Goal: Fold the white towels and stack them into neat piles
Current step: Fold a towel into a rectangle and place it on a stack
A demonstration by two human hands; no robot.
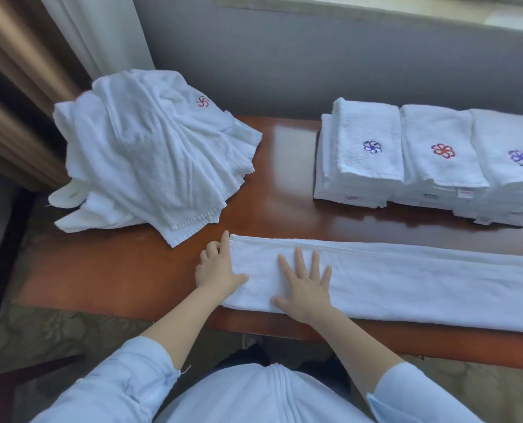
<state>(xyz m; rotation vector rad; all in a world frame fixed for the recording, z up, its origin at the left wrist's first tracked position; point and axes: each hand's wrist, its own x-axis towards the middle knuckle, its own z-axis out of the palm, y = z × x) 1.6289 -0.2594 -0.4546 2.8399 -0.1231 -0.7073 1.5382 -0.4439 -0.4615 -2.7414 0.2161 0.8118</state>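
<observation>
A long white towel, folded into a narrow strip, lies along the front of the wooden table and runs off the right edge of the view. My right hand presses flat on its left part with fingers spread. My left hand is at the towel's left end, thumb on the cloth, index finger along the edge, other fingers loosely curled. A heap of unfolded white towels sits at the back left. Three stacks of folded towels with embroidered flower logos stand at the back right.
Curtains hang at the left, beside the heap. A grey wall and a window sill run behind the table. Patterned carpet lies below the table's front edge, which is close to my body.
</observation>
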